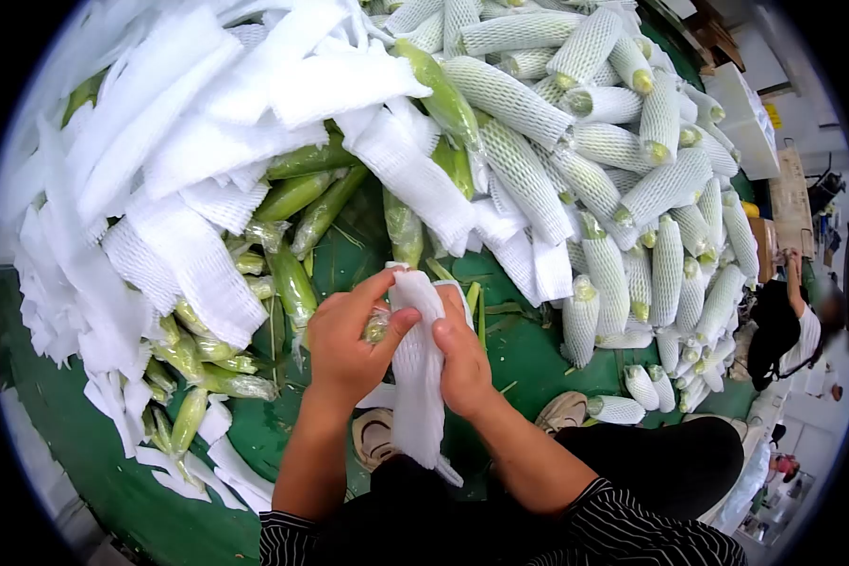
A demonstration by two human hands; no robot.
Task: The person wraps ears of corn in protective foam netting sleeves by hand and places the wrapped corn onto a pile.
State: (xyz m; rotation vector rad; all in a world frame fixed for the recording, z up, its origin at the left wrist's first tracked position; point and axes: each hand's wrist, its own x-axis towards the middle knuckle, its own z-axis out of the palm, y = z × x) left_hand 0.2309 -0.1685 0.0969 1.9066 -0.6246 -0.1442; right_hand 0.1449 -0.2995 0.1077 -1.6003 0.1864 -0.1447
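Note:
A white foam net sleeve [416,377] hangs lengthwise between my two hands. My left hand [344,335] is closed, its fingertips at the upper edge of the sleeve and its thumb against the side. In the gap between that thumb and forefinger shows the yellowish end of a plastic-wrapped ear of corn [375,327]; whether the hand grips it is hard to make out. My right hand [462,363] is wrapped around the other side of the sleeve, thumb in front. Just beyond the hands lies another green ear of corn in film [404,229].
Flat foam sleeves [198,141] are heaped at the left over green wrapped ears [293,288]. Sleeved ears [604,274] are piled at the right on the green floor [514,354]. My shoes [563,412] are below. Another person [792,325] is at the far right.

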